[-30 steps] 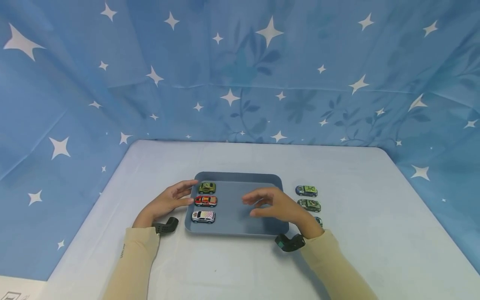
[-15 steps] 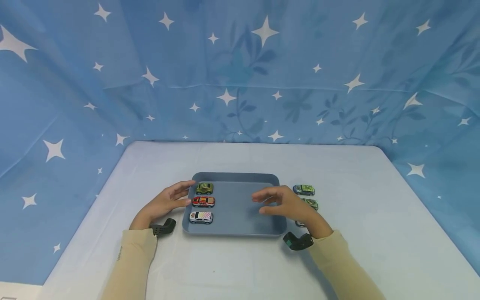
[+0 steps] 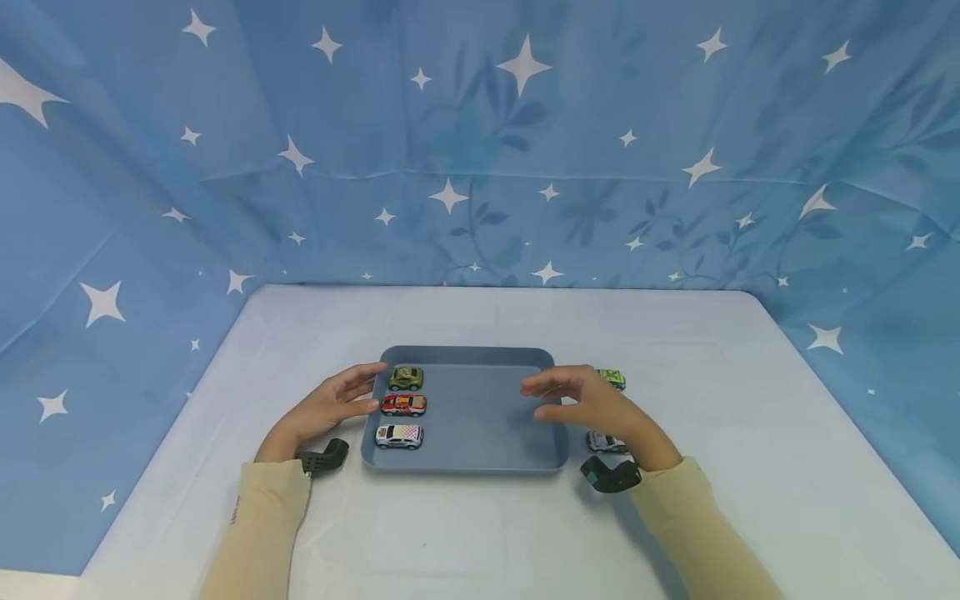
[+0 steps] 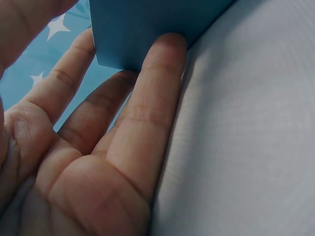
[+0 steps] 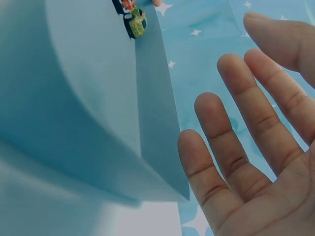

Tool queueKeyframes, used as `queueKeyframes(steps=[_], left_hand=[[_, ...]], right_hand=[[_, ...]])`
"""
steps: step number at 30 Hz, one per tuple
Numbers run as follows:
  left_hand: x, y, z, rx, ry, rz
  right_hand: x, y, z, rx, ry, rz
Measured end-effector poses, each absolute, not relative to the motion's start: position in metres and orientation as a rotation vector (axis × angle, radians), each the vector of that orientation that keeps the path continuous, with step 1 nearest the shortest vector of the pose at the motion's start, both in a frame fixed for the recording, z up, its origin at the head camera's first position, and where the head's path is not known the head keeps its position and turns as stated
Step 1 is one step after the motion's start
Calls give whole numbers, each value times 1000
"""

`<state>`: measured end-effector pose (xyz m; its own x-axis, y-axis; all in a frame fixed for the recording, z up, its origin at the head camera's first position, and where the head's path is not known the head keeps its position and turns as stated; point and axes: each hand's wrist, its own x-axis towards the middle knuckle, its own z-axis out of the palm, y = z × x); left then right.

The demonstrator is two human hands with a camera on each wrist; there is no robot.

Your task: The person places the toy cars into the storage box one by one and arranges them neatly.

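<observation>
A blue-grey tray [image 3: 487, 417] lies on the table with three toy cars along its left side: a green one [image 3: 406, 378], a red one [image 3: 403, 405] and a white one [image 3: 399, 437]. My left hand [image 3: 322, 408] rests at the tray's left end; in the left wrist view its straight fingers [image 4: 165, 73] touch the tray's outer wall. Over the tray's right edge hovers my right hand [image 3: 600, 408], holding nothing, fingers loosely extended. Beyond it stand a bright green car [image 3: 613, 379] and a silver car [image 3: 604, 442], partly covered; the hand hides the car between them.
A white cloth covers the table [image 3: 465, 533], and a blue curtain [image 3: 337, 225] with white stars hangs behind it. Black wrist cameras sit on the left wrist [image 3: 326, 457] and the right wrist [image 3: 611, 475].
My right hand has moved right, from over the middle of the tray to its right edge, covering the middle car there. My left hand stays at the tray's left end. The head view shifts slightly.
</observation>
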<state>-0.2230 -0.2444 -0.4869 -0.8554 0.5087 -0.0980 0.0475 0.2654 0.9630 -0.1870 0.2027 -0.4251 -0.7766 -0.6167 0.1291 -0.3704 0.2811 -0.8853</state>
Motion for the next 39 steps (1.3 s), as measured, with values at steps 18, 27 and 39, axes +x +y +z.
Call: queueKeyframes(steps=[18, 27, 39], left_hand=[[-223, -245, -487, 515, 2133, 1633], [-222, -245, -487, 513, 2142, 1626], [-221, -245, -485, 507, 2153, 1617]], right_hand=[[-196, 233, -417, -811, 2421, -1454], [-202, 248, -419, -779, 2473, -1426], [-206, 267, -419, -685, 2474, -1469]])
